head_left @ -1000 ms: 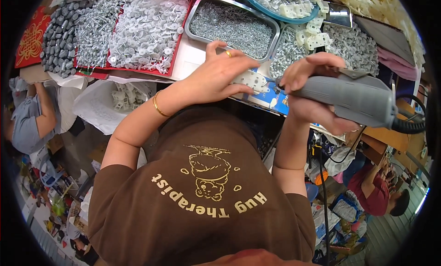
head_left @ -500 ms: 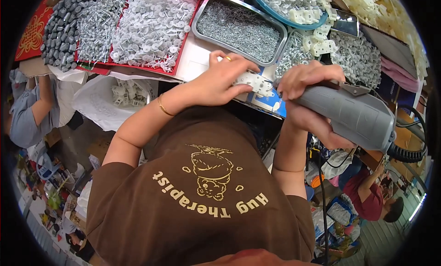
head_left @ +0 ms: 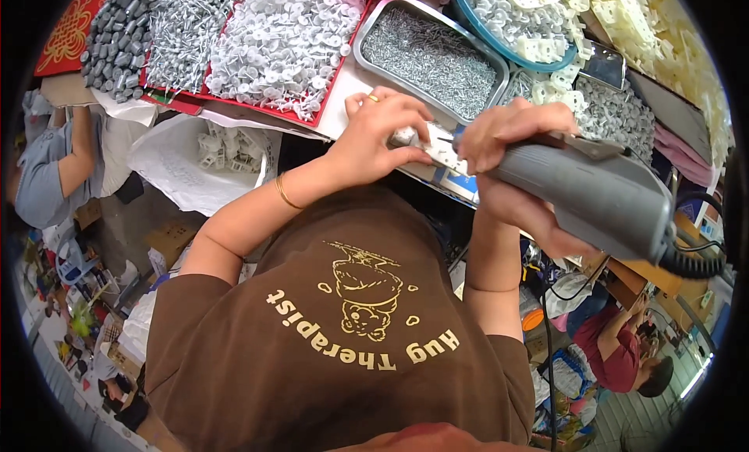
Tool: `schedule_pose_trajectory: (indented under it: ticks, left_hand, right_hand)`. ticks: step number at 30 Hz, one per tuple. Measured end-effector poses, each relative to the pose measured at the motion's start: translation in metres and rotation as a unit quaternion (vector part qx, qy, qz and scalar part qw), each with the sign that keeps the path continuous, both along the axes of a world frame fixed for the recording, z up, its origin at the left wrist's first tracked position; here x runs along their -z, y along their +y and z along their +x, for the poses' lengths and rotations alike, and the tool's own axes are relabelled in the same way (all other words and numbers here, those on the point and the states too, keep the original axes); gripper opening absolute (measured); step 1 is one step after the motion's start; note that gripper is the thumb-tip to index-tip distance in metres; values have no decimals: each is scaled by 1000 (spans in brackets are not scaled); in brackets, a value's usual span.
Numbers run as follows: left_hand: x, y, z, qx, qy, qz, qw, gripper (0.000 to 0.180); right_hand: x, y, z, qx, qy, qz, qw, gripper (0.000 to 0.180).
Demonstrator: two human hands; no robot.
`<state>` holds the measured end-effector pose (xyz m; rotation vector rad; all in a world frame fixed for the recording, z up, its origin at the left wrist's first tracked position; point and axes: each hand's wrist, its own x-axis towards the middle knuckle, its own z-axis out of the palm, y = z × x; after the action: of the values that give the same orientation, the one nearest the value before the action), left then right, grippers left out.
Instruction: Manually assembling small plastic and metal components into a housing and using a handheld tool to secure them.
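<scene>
Since the earlier frames the right hand (head_left: 515,151) has brought the grey electric screwdriver (head_left: 593,190) lower and further in, so its nose now sits right against the small white plastic part (head_left: 425,144) at the near edge of the counter (head_left: 343,89); the left hand (head_left: 382,132) has drawn in around that part from the other side.

Head view: the left hand is closed on the white part, fingers curled over it and thumb underneath, a ring on one finger and a bangle at the wrist. The right hand is wrapped tight round the front of the screwdriver's barrel, whose coiled black cable (head_left: 690,253) runs off toward the right. The tip itself is hidden between the two hands, so I cannot tell whether it is seated. Just beyond the hands lies a metal tray of small screws (head_left: 429,54), with a red tray of white plastic fasteners (head_left: 285,42) toward the far left and a blue basin of white pieces (head_left: 519,19) toward the far right corner.

Risk, as I judge it: the left fingertips lie very close to the driver's nose, so a slip off the screw could jab them, and the part, held at the counter's edge, could drop to the floor
</scene>
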<state>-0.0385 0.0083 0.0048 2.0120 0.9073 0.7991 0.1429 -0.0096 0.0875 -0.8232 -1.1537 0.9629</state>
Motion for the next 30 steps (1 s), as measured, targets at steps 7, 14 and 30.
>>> schedule_pose_trajectory:
  ticks: [7,14,30]
  left_hand:
    - [-3,4,3,11,43,-84,996,45]
    - [3,-14,1,-22,31,69,997,41]
    - [3,-12,5,-16,26,96,995,37]
  right_hand:
    - [-8,1,-32,-20,-47,-152,987,110]
    - [-19,-5,-33,-22,-52,-128,990,75]
    - [16,-19,12,-48,82,-58,994,105]
